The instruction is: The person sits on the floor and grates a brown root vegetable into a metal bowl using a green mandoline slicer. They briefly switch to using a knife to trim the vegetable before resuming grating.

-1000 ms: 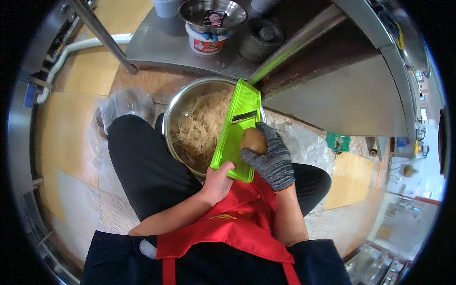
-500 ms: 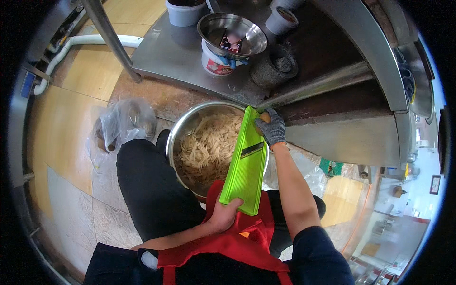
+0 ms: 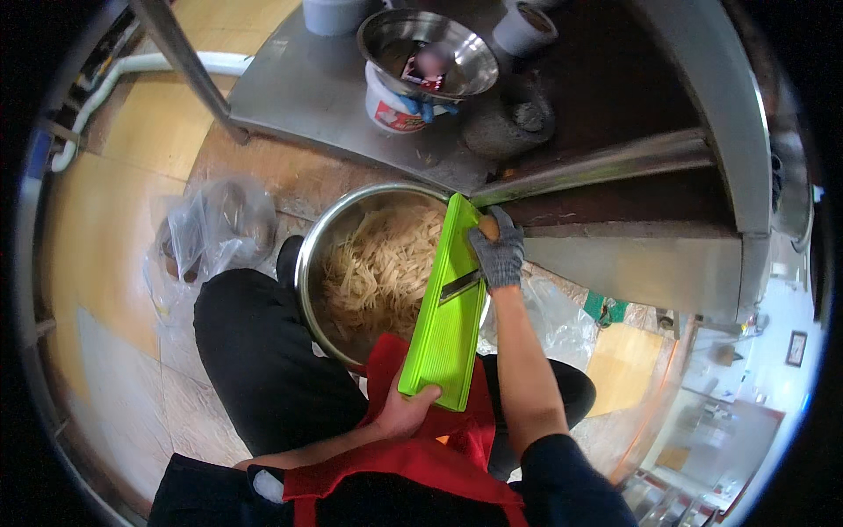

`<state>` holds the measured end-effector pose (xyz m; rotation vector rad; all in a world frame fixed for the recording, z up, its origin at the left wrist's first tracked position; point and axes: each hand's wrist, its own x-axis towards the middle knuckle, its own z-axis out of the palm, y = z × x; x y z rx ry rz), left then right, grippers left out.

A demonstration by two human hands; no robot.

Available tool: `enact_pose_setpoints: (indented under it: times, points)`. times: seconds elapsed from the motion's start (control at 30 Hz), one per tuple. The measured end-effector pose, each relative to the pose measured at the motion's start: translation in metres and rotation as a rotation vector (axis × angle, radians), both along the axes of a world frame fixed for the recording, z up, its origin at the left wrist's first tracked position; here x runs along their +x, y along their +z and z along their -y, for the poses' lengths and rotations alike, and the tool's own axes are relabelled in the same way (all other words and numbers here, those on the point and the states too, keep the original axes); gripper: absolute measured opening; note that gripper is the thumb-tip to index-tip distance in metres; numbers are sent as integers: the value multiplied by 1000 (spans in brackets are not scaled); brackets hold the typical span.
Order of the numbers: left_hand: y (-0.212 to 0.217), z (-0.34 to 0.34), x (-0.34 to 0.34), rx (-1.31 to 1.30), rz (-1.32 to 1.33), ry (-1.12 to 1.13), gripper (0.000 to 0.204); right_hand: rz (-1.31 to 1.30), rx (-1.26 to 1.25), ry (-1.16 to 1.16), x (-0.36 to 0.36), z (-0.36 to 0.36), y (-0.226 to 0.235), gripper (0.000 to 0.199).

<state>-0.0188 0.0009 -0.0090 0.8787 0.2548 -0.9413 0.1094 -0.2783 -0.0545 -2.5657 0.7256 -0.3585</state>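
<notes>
A bright green mandoline slicer [image 3: 442, 356] slants over the right side of a wide metal bowl [image 3: 305, 285]. Its near end is gripped by my bare left hand [image 3: 407, 411], the thumb lying on top. My right hand [image 3: 500, 257], in a grey knit glove, is closed around a brown, potato-like vegetable [image 3: 488, 228] on the slicer's far half, beyond the slanted blade [image 3: 460, 285]. Most of that vegetable is hidden by the glove. Pale shredded strips [image 3: 382, 272] are heaped in the bowl, which stands between my legs.
Clear plastic bags [image 3: 215, 230] with brown contents lie on the floor at left. Ahead, a low metal shelf [image 3: 290, 110] carries a steel bowl [image 3: 479, 70] on a white tub [image 3: 386, 110], beside a stone mortar [image 3: 500, 132]. A metal bar [image 3: 606, 171] crosses close beyond the slicer.
My gloved right hand has slid a little down the slicer toward the blade with the vegetable. My left hand keeps its grip, and the whole view has shifted slightly.
</notes>
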Motion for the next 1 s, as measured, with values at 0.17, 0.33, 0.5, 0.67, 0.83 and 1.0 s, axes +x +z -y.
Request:
enact_pose_setpoints:
  times: [0.17, 0.33, 0.5, 0.67, 0.83, 1.0]
  points:
    - [0, -1, 5, -49, -21, 45, 43, -81, 286, 33, -4, -26, 47, 58]
    - [1, -10, 7, 27, 42, -20, 42, -29, 98, 288, -99, -120, 129, 61]
    - [-5, -10, 1, 41, -16, -50, 42, 29, 42, 29, -37, -49, 31, 50]
    - [2, 1, 9, -37, 46, 68, 42, -29, 160, 59, 19, -2, 15, 58]
    - [6, -4, 7, 16, 46, -18, 40, -34, 91, 231, -94, -76, 88, 63]
    - [4, -14, 3, 46, 69, 46, 42, 13, -30, 245, -81, -104, 69, 56]
